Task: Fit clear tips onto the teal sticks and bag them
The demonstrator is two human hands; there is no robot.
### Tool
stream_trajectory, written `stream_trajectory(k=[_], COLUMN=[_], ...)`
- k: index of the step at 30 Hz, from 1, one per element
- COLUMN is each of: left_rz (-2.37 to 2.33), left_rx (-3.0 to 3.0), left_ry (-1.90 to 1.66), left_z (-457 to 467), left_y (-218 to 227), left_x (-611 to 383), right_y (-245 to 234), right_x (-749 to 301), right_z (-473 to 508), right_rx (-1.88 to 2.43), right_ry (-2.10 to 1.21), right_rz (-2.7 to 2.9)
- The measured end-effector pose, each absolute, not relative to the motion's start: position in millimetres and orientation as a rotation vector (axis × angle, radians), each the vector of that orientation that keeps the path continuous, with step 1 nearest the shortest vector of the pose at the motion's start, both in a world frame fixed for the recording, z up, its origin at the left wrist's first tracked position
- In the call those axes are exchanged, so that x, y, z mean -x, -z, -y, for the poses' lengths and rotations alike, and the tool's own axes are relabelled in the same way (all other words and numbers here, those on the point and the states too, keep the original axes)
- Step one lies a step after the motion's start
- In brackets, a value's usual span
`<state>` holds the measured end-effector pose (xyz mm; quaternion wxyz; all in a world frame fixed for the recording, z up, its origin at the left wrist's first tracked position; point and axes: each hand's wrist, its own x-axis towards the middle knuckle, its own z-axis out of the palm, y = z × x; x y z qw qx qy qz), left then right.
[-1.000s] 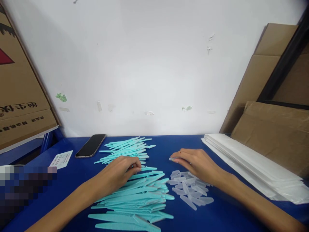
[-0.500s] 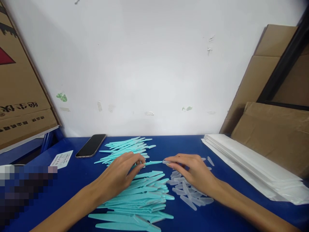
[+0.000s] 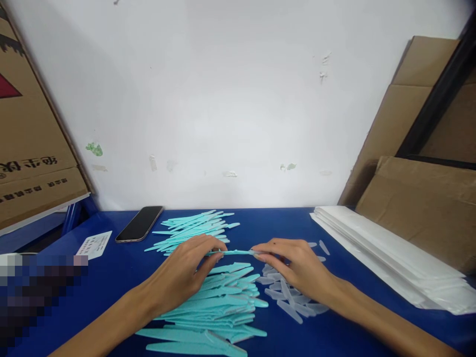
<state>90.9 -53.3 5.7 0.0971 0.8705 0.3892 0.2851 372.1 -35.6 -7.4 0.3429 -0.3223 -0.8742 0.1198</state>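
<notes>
Between my two hands a teal eyebrow razor (image 3: 238, 252) lies level, held a little above the blue table. My left hand (image 3: 195, 260) pinches its handle between thumb and fingertips. At the other end, the fingers of my right hand (image 3: 293, 258) are closed on a translucent blade cap (image 3: 255, 253), which is mostly hidden by the fingertips. Below the left hand spreads a pile of teal eyebrow razors (image 3: 223, 301). Another bunch of razors (image 3: 201, 225) lies behind it. Loose translucent caps (image 3: 290, 300) are scattered under and beside my right hand.
A phone (image 3: 140, 224) and a white printed card (image 3: 94, 245) lie on the left of the blue table (image 3: 282, 223). Flat white packets (image 3: 386, 253) are stacked at the right. Cardboard (image 3: 420, 213) leans behind them; a printed box (image 3: 33, 124) stands at left.
The razor's exposed end has turned slightly between the fingers, and the right fingertips sit a little lower on the cap. Both piles look unchanged.
</notes>
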Motion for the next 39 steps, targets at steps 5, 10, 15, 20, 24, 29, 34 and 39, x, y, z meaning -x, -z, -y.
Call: stream_trajectory(k=[5, 10, 15, 20, 24, 29, 34, 39], left_rz=[-0.968, -0.922, -1.201, -1.535, -1.694, -1.706, -1.676, -1.355], left_rx=[-2.621, -2.649, -2.67, -2.667, -2.637, -2.628, -2.721, -2.715], left_ry=[-0.905, -0.959, -0.992, -0.917, -0.803, -0.637, -0.649, -0.586], left_z=[59.5, 64.0, 48.1, 17.4, 1.0, -5.4, 0.5, 24.3], left_y=[-1.9, -1.1, -7.5, -10.3, -5.9, 2.6, 0.5, -9.2], left_x=[-98.3, -102.3, -88.2, -52.2, -30.6, -22.6, -30.3, -56.1], right_y=[8.3, 4.4, -3.6, -8.5, -14.7, -28.5, -31.2, -16.9], right_x=[-363.7, -360.1, -375.0, -406.5, -431.0, -457.1, -469.3, -468.1], right_z=[47.5, 54.3, 40.9, 12.0, -7.4, -17.0, -19.4, -23.2], right_rx=[0.685, 0.68, 0.867, 1.12, 1.227, 1.317, 1.351, 1.26], right_ry=[-0.305, -0.21, 0.002, 0.168, 0.133, -0.129, -0.342, -0.317], right_rz=[2.268, 2.302, 2.346, 2.345, 2.508, 2.661, 2.665, 2.654])
